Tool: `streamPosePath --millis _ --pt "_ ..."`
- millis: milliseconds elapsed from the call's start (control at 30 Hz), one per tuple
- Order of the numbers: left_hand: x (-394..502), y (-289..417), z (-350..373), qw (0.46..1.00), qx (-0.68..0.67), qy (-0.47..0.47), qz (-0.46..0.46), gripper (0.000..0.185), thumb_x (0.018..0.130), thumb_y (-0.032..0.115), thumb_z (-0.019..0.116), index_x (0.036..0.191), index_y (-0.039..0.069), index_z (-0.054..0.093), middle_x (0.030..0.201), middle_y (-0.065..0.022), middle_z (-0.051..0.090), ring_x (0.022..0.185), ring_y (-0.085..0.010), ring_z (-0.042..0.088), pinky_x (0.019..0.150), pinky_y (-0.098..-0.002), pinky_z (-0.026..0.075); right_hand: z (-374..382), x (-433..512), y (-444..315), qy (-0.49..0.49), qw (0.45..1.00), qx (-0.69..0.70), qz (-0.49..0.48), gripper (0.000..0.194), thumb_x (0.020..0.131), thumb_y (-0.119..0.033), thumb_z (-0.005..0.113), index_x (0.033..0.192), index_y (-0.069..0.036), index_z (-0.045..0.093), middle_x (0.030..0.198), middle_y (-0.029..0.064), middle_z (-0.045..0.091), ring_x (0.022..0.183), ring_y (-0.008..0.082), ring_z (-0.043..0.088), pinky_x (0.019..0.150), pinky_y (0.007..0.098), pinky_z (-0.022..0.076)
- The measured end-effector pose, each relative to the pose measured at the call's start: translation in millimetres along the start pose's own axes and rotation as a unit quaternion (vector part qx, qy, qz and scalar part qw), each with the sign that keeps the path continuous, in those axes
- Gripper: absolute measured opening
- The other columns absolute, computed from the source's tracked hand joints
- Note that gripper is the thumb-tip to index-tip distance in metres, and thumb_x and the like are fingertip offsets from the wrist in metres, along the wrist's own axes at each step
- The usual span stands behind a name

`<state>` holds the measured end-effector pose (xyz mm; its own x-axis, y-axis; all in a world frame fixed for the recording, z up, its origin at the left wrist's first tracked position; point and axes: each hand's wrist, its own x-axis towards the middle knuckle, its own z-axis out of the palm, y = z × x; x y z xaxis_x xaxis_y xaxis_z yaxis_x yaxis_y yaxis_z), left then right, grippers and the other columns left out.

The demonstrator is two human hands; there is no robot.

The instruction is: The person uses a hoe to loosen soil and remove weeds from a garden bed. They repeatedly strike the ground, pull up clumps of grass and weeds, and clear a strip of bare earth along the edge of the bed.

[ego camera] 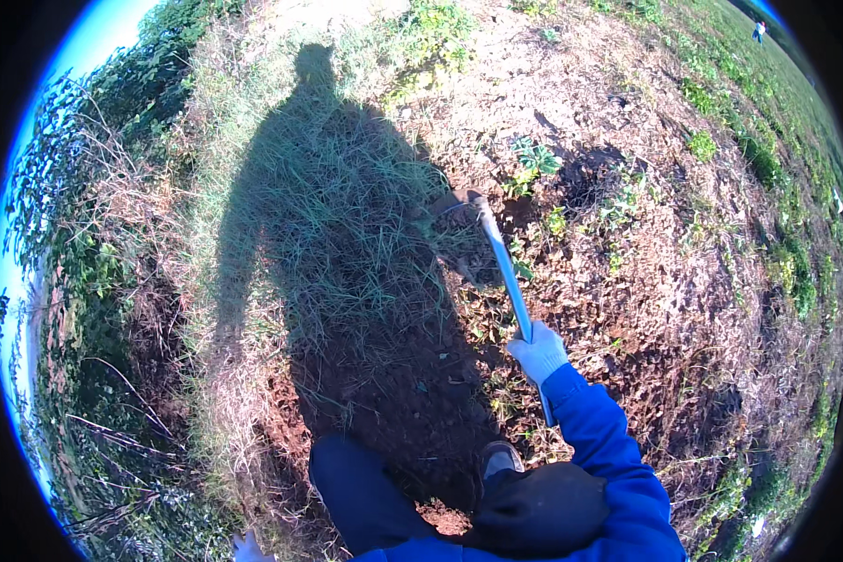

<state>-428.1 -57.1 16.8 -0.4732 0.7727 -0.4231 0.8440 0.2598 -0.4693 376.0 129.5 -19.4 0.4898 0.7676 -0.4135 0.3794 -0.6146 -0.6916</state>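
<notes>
My right hand [539,353], in a pale glove, is closed around the blue handle [509,277] of a hoe-like hand tool. The tool's metal head [456,202] lies at the far end of the handle, over grass and soil at the edge of my shadow. My left hand [247,546], also in a pale glove, shows only in part at the bottom edge of the picture; whether it holds anything is hidden. Between the shadow and my knees is dark, bare soil [393,393].
Grass [344,183] grows ahead in my shadow. Leafy weeds [537,158] stand beyond the tool. Shrubs [140,84] and dry branches [123,435] line the left side. My shoe [502,460] rests on the soil. A person [759,31] is far off at the upper right.
</notes>
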Motion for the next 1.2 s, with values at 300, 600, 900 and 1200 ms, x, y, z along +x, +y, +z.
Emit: streamPosePath --millis 300,600,900,1200 --pt "70 245 -246 0.853 -0.331 0.259 0.310 0.058 0.088 0.006 0.068 0.145 0.004 0.056 0.143 -0.0241 0.060 0.108 -0.0345 0.071 0.096 -0.0447 0.056 -24 -101 11 -0.209 0.976 -0.048 -0.037 0.045 0.087 -0.042 0.078 0.111 -0.007 0.066 0.087 0.0193 0.072 0.086 0.0355 0.075 0.078 0.0460 0.0581" --pt "113 530 -436 0.725 -0.417 0.260 0.483 0.065 0.092 0.023 0.075 0.153 0.017 0.053 0.147 -0.0156 0.060 0.123 -0.0348 0.066 0.105 -0.0434 0.053 -84 -148 74 -0.176 0.979 -0.037 0.095 0.052 0.083 -0.044 0.085 0.113 -0.005 0.069 0.081 0.0153 0.073 0.074 0.0243 0.074 0.072 0.0383 0.0593" --pt "120 744 -499 0.834 -0.421 0.041 0.353 0.107 0.086 0.068 0.072 0.166 0.009 0.032 0.156 -0.0250 0.053 0.143 -0.0406 0.053 0.119 -0.0468 0.041 -109 -171 99 -0.078 0.970 0.150 0.173 0.028 0.082 -0.011 0.085 0.105 -0.004 0.071 0.078 -0.0019 0.065 0.072 0.0083 0.058 0.067 0.0276 0.0517" --pt "159 792 -426 0.854 -0.363 0.021 0.373 0.094 0.090 0.024 0.074 0.169 0.016 0.023 0.143 -0.0263 0.063 0.128 -0.0426 0.063 0.110 -0.0482 0.051 -111 -143 101 -0.016 0.968 0.160 0.193 0.022 0.086 -0.008 0.074 0.106 -0.003 0.067 0.069 0.0028 0.066 0.056 0.0088 0.061 0.050 0.0267 0.0496"
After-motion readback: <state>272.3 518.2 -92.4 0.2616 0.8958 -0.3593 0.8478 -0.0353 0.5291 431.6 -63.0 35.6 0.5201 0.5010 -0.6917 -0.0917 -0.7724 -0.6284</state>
